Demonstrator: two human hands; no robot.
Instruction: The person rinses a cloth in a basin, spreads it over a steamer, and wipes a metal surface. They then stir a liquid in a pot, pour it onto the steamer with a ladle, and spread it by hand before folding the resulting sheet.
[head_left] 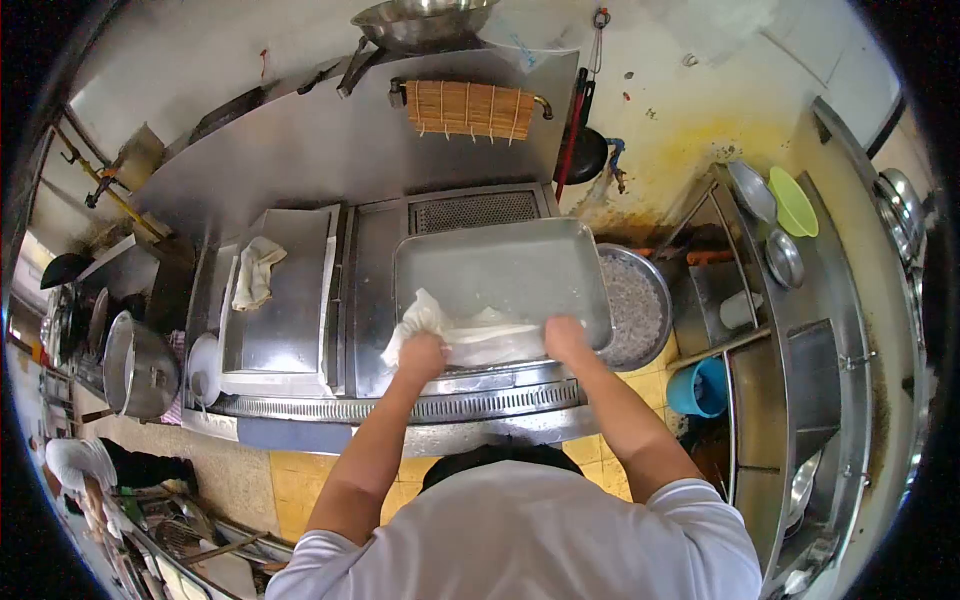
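A large rectangular metal tray [500, 265] lies on the steel counter, with a wet-looking sheen on its bottom. Along its near edge stretches a crumpled white cloth [490, 343]. My left hand [424, 355] is closed on the cloth's left end, where a bunched part sticks up beside the fingers. At the near right part of the tray, my right hand [567, 338] is closed on the cloth's other end. Both hands are seen from the back, so the fingertips are hidden.
Right of the tray stands a round metal bowl [635, 310] of pale contents. A second cloth [258, 272] lies on a steel surface [275, 335] at left. Also there: a large pot [141, 366], a blue bucket [698, 387], a rack [733, 400], and a person [82, 465] far left.
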